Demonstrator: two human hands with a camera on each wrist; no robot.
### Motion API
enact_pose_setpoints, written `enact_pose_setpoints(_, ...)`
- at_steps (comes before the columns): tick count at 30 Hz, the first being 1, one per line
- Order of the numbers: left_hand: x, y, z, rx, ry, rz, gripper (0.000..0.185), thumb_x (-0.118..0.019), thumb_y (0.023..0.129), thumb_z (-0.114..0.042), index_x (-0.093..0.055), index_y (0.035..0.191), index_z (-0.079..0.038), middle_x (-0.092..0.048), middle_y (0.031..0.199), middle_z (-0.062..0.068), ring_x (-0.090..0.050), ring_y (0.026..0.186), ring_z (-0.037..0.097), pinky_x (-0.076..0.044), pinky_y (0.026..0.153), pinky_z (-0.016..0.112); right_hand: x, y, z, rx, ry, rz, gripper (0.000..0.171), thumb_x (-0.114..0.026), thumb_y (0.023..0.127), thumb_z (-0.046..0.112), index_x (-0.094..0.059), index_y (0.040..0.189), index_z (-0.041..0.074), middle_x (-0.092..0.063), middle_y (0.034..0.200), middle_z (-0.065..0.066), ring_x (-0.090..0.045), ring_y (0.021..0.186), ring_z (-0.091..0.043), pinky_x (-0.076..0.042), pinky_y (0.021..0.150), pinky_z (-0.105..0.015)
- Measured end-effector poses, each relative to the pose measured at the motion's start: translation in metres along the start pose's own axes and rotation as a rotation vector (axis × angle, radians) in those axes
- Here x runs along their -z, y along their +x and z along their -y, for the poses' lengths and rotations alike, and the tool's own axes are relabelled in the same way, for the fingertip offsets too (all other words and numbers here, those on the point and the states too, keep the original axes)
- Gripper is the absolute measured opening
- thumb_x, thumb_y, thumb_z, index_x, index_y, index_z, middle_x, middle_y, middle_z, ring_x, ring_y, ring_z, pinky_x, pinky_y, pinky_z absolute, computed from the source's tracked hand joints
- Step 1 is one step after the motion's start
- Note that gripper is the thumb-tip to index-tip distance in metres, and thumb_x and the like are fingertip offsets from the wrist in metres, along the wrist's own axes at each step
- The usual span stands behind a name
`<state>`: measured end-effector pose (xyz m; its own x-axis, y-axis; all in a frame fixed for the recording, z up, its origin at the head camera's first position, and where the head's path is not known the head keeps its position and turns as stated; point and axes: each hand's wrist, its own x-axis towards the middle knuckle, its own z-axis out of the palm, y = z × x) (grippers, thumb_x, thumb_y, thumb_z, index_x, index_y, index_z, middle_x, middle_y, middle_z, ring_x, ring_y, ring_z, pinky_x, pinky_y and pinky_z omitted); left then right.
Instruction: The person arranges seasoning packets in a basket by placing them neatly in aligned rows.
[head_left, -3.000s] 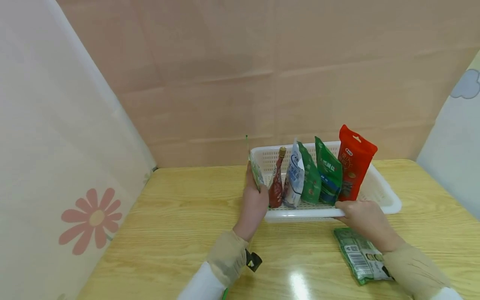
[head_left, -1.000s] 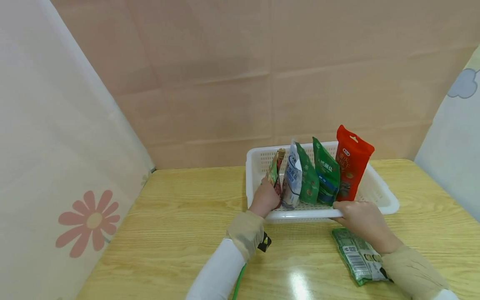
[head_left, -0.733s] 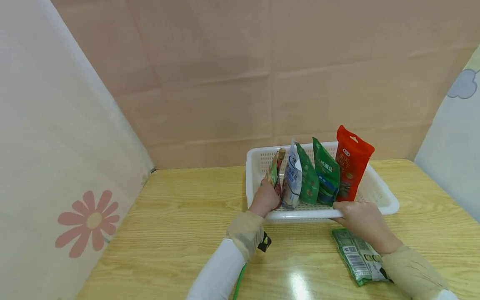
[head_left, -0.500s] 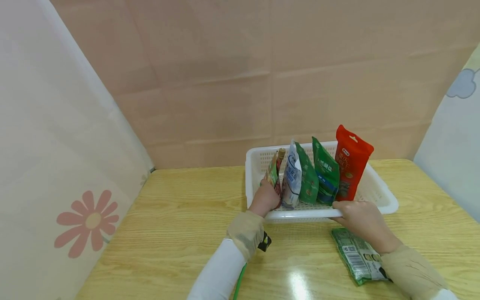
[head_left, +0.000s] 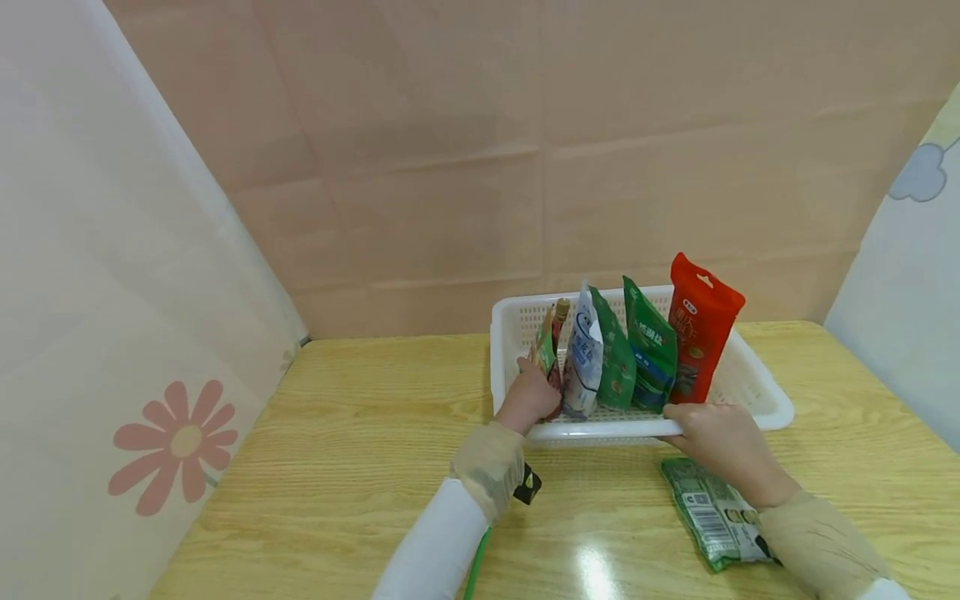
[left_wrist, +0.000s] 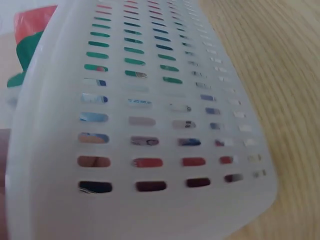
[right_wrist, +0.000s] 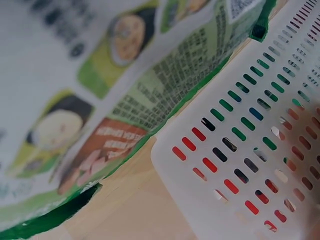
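In the head view my left hand [head_left: 531,393] is inside the left end of a white plastic basket [head_left: 585,430], its fingers about a light green packet [head_left: 544,346]. The hand hides the packet's lower part. Right beside it stands a red bottle with a gold cap [head_left: 562,310]. My right hand [head_left: 723,437] grips the basket's front rim. Also in the basket, from left to right, stand a white-and-blue bag [head_left: 584,358], a green bag [head_left: 616,358], another green bag with a blue band [head_left: 651,346] and a tall red bag [head_left: 701,329].
A green-and-white packet [head_left: 716,517] lies flat on the wooden table [head_left: 360,467] under my right forearm; it looms large in the right wrist view. The slotted basket wall [left_wrist: 150,210] fills the left wrist view. A beige cloth [head_left: 420,167] hangs behind the table.
Since three seconds ago my left hand has brought the light green packet rightward into the basket, beside the bottle. Lately its thumb has lifted slightly. My right hand has stayed on the rim.
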<state>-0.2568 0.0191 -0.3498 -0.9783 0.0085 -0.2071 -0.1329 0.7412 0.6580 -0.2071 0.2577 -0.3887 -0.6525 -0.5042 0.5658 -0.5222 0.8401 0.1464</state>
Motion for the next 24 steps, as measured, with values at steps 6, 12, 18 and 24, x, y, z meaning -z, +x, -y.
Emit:
enact_pose_setpoints(6, 0.012, -0.016, -0.006, -0.042, -0.021, -0.046, 0.093, -0.060, 0.085, -0.011, 0.005, 0.150, 0.007, -0.029, 0.144, 0.041, -0.063, 0.098, 0.042, -0.051, 0.069, 0.042, 0.001, -0.001, 0.000, 0.000, -0.008, 0.006, 0.070, -0.008, 0.088, 0.062, -0.058, 0.069, 0.017, -0.050, 0.053, 0.006, -0.040, 0.043, -0.008, -0.039, 0.040, -0.027)
enact_pose_setpoints(12, 0.035, -0.052, -0.001, -0.178, 0.002, -0.211, 0.090, -0.064, 0.086, -0.017, -0.005, 0.151, 0.003, -0.042, 0.142, 0.028, -0.059, 0.110, 0.037, -0.052, 0.080, 0.044, 0.001, -0.002, 0.000, 0.009, -0.010, 0.016, 0.042, -0.056, 0.083, 0.057, -0.058, 0.070, 0.017, -0.052, 0.054, 0.006, -0.043, 0.044, -0.010, -0.041, 0.041, -0.030)
enact_pose_setpoints(18, 0.031, -0.069, 0.041, -0.511, 0.278, -0.426, 0.048, -0.057, 0.095, -0.030, -0.048, 0.131, 0.002, -0.061, 0.122, 0.016, -0.058, 0.113, 0.029, -0.048, 0.097, 0.040, 0.002, -0.001, 0.002, 0.003, -0.028, 0.031, 0.033, -0.078, 0.070, 0.044, -0.059, 0.070, 0.017, -0.052, 0.054, 0.006, -0.042, 0.044, -0.009, -0.042, 0.042, -0.029)
enact_pose_setpoints(24, 0.017, -0.063, 0.067, -0.731, 0.619, -0.351, 0.057, -0.053, 0.094, -0.048, -0.052, 0.128, -0.002, -0.059, 0.124, 0.010, -0.055, 0.119, 0.023, -0.042, 0.106, 0.037, 0.005, 0.001, 0.003, -0.016, -0.026, 0.035, 0.035, -0.089, 0.056, 0.027, -0.058, 0.069, 0.017, -0.050, 0.054, 0.005, -0.041, 0.046, -0.011, -0.041, 0.042, -0.029)
